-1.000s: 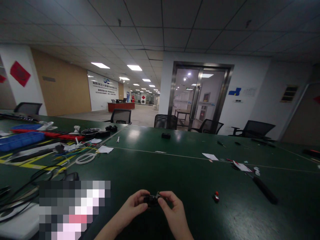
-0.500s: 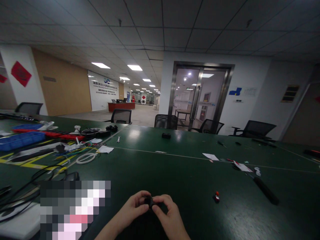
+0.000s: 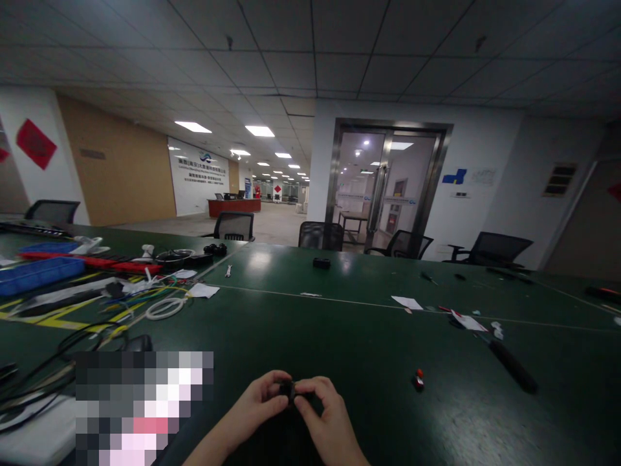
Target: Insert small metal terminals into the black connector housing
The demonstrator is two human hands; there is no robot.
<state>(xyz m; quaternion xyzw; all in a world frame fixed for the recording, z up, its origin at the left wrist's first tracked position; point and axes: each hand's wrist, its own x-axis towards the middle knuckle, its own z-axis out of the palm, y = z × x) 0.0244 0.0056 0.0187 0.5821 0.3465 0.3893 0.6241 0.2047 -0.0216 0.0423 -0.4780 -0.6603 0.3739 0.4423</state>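
Observation:
Between my two hands, low in the middle of the view, is a small black object (image 3: 288,389); its kind is too dark and small to make out. Thumb and fingers of my left hand (image 3: 264,398) pinch its left side. On its right side, my right hand (image 3: 323,408) grips it between thumb and forefinger. Both hands are just above the near part of the green table (image 3: 359,362), and the fingers partly cover the object. To the right lies a small red and silver piece (image 3: 418,380).
Cables (image 3: 68,349), a white cable coil (image 3: 165,309), blue trays (image 3: 41,275) and a wrench (image 3: 228,271) lie to the left. A black-handled tool (image 3: 512,367) and papers (image 3: 407,302) are on the right. A black block (image 3: 321,263) stands farther back. Office chairs (image 3: 320,235) line the far edge.
The camera view has shifted very slightly. My hands keep the same pinch on the small black object, with hardly any movement.

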